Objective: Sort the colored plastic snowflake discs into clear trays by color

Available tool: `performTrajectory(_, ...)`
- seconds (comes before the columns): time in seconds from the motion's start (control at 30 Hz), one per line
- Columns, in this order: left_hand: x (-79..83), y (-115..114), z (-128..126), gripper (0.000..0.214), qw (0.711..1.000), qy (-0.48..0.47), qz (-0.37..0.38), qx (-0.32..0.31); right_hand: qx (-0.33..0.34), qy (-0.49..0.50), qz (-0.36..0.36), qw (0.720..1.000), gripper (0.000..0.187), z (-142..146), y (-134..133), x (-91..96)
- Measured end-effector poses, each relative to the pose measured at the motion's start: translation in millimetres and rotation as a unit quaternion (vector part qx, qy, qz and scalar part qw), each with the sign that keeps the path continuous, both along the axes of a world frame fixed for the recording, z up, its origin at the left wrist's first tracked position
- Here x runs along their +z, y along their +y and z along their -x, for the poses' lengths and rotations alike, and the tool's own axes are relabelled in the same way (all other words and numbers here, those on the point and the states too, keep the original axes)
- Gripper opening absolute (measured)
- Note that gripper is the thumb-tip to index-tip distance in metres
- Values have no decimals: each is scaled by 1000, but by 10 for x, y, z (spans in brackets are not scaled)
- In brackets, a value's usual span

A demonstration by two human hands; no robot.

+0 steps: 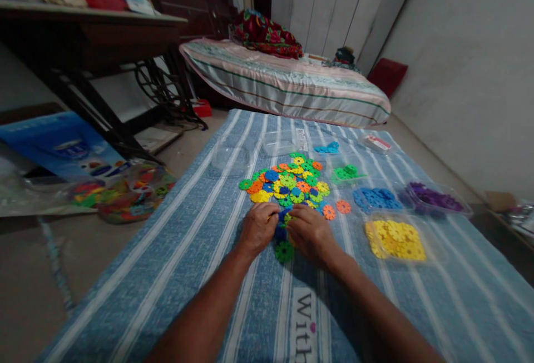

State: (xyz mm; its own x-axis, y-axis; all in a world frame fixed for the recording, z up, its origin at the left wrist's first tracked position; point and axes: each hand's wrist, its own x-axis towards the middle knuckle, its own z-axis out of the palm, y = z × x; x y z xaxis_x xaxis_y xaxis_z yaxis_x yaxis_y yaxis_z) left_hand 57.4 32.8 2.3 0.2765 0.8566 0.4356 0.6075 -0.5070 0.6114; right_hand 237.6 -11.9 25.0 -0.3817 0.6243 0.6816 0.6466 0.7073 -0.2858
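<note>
A heap of notched plastic interlocking discs (287, 181) in green, yellow, orange and blue lies on the striped cloth. At its near edge is my left hand (257, 228), fingers pinched, with a thin yellow edge of a disc showing at the fingertips. My right hand (311, 234) curls over discs just to the right; its fingertips are closed, and what they grip is mostly hidden. Between the hands, dark blue discs are partly covered. A green disc (284, 252) lies below them. Two orange discs (343, 207) rest to the right of the heap.
To the right stand clear tubs of yellow discs (394, 239), blue discs (377, 199), purple discs (434, 196) and green discs (349, 172). Farther back are light-blue discs (326, 148) and a clear container (230, 158). A bed (287, 85) stands beyond the cloth-covered surface.
</note>
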Motion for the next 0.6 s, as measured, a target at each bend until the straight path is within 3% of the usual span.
performTrajectory(0.1,14,-3,-1,20,1000,-3,0,-3,-95,9,-36,995,22,-379,283,260)
performTrajectory(0.17,13,-3,-2,20,1000,-5,-3,-4,-220,24,-88,971,20,-645,443,419)
performTrajectory(0.27,1,0,-7,20,1000,-5,-5,-4,-315,33,-105,943,19,-878,515,490)
performTrajectory(0.33,-9,2,-11,20,1000,-5,-7,-2,-282,32,-73,956,19,-872,436,405)
performTrajectory(0.43,-17,1,-16,19,1000,0,-8,-3,-176,25,12,984,20,-692,212,179)
performTrajectory(0.6,-2,-10,-16,18,1000,11,-2,-2,-62,17,72,995,14,-331,-135,-104)
